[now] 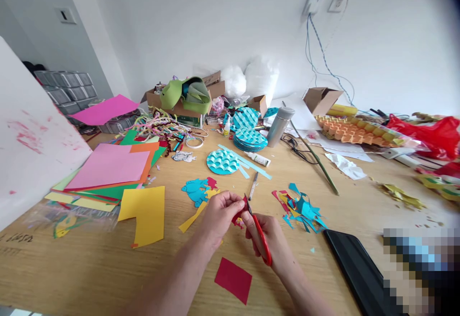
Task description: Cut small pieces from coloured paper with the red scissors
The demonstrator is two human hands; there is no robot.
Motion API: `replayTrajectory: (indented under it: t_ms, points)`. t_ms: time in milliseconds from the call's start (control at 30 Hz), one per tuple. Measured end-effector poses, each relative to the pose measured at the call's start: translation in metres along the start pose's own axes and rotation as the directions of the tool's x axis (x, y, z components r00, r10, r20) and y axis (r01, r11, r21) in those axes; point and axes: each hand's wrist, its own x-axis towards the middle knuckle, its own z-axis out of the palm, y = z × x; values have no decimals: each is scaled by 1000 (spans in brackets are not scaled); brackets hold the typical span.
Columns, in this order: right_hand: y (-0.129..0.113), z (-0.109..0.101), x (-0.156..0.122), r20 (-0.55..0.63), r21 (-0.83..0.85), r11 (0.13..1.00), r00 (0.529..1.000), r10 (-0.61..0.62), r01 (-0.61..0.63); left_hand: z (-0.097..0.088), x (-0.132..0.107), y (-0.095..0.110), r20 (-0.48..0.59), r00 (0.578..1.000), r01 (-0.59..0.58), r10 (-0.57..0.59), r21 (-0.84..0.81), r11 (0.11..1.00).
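Note:
My right hand [268, 234] is closed round a pair of scissors with red handles [265, 251], their dark blades pointing up and away from me. Pinched in my left hand [224, 210] is a small piece of dark red paper [238, 216], mostly hidden by my fingers. The blades meet the paper's edge; whether they cut into it I cannot tell. Below my hands lies a dark red paper rectangle [233, 280]. Just beyond my left hand are a blue paper fish [196, 190] and a yellow paper strip [193, 218].
Blue paper scraps [307, 210] lie right of my hands, near a black phone-like slab [354, 263]. Coloured sheets [109, 165] and a yellow sheet [147, 215] are on the left. Farther back stand scaly blue discs [223, 162], a metal flask [281, 127] and a glue bottle [258, 159].

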Motion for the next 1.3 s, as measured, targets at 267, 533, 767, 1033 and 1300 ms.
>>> replayTrajectory:
  t_ms: [267, 533, 767, 1033, 1300]
  points:
    - [-1, 0, 1, -35, 2, 998, 997, 66, -66, 0, 0, -1, -19, 999, 29, -30, -73, 997]
    - [-2, -32, 17, -162, 666, 746, 972, 169, -18, -5, 4, -4, -4, 999, 53, -53, -55, 997]
    - [7, -30, 24, -107, 618, 786, 991, 83, 1, -7, 3, -9, 96, 992, 72, -83, 106, 992]
    - [11, -20, 18, -96, 437, 894, 993, -64, 100, -7, 2, -9, 107, 988, 86, -108, 190, 978]
    - [13, -19, 19, -265, 488, 848, 961, -82, 207, -10, 2, -13, 189, 958, 234, -216, -77, 969]
